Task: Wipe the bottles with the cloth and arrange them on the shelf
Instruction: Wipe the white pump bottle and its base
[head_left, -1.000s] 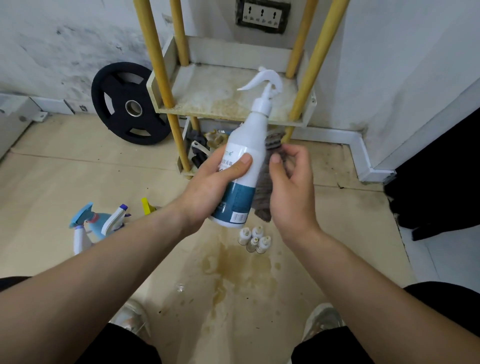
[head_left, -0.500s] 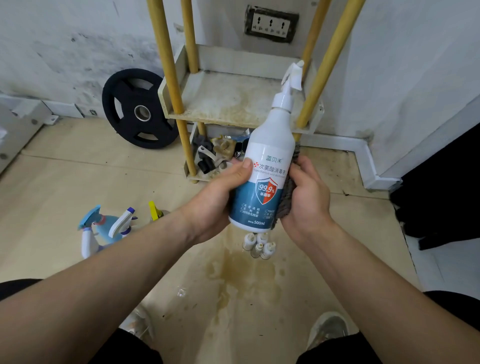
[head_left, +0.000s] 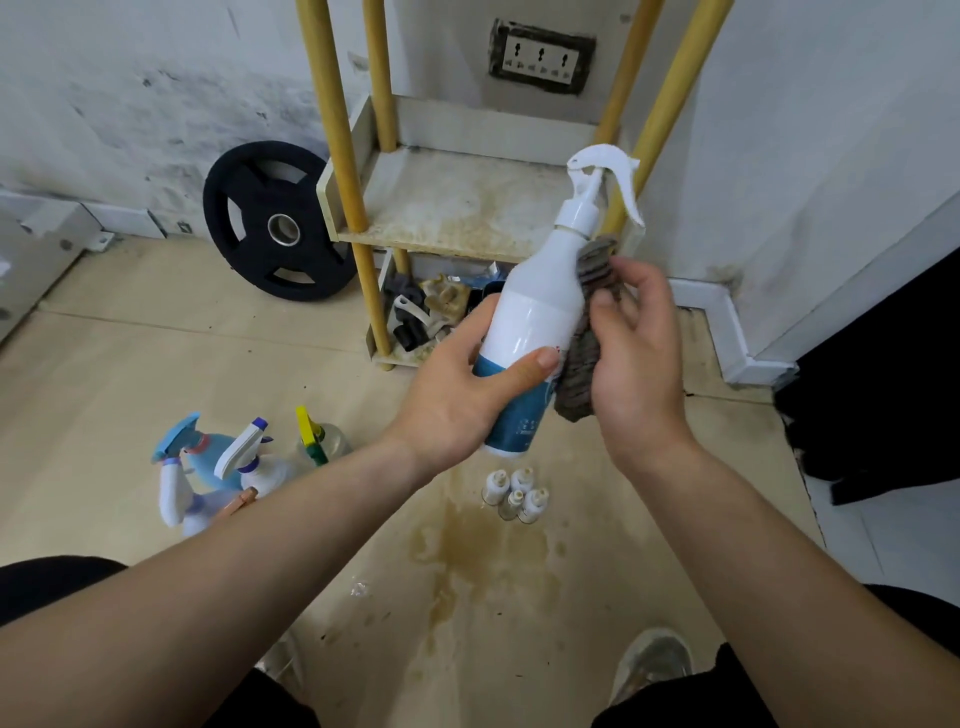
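White spray bottle (head_left: 535, 312): centre of frame, tilted nozzle-up toward upper right; gripped round lower body by left hand (head_left: 457, 400), likely to steady it for wiping; grey cloth (head_left: 582, 364) pressed against its right side by right hand (head_left: 639, 358), fingers curled over the fabric; hands close together, bottle between. Shelf (head_left: 457, 208): upper centre, middle tier bare, ready for placement. Small bottles (head_left: 514, 493) below centre and trigger sprayers (head_left: 223, 467) at lower left: on floor, probably awaiting wiping.
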